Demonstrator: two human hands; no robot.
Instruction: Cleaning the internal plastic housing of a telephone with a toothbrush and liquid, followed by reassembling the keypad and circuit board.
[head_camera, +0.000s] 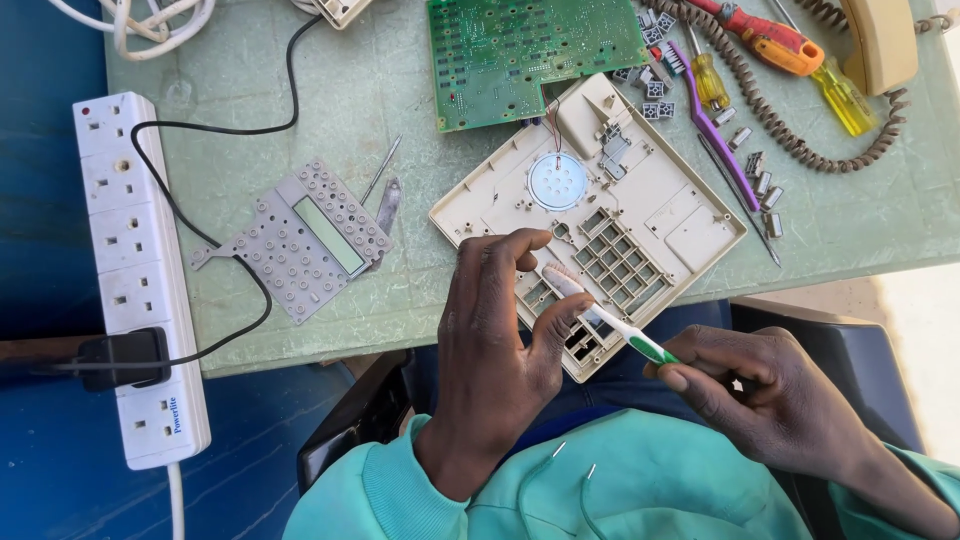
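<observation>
Head view. The left hand is clamped on the near corner of the beige phone housing, fingers curled over the edge and thumb pressed into the keypad grid. The housing lies inside-up, half on the green table and half overhanging its near edge toward the person's lap. The right hand is closed around the green-and-white handle of a toothbrush; the bristle head rests on the housing's key openings, just beside the left thumb.

Risks, judged from this:
- The housing overhangs the table edge. If the left hand loosens, brushing force could tip it off into the lap or onto the floor.
- Thin red wires run from the housing's round speaker disc up to the green circuit board just behind the housing. Dragging or twisting the housing could strain or snap them.
- Loose grey key caps sit right of the housing, near the purple tool. A wide brush stroke or elbow could scatter them.
- The grey rubber keypad mat lies left of the housing, with a black cable just beside it running to the white power strip. A snagged sleeve could pull that cable across the parts.
- Hard scrubbing could bend the thin ribs of the key grid.
</observation>
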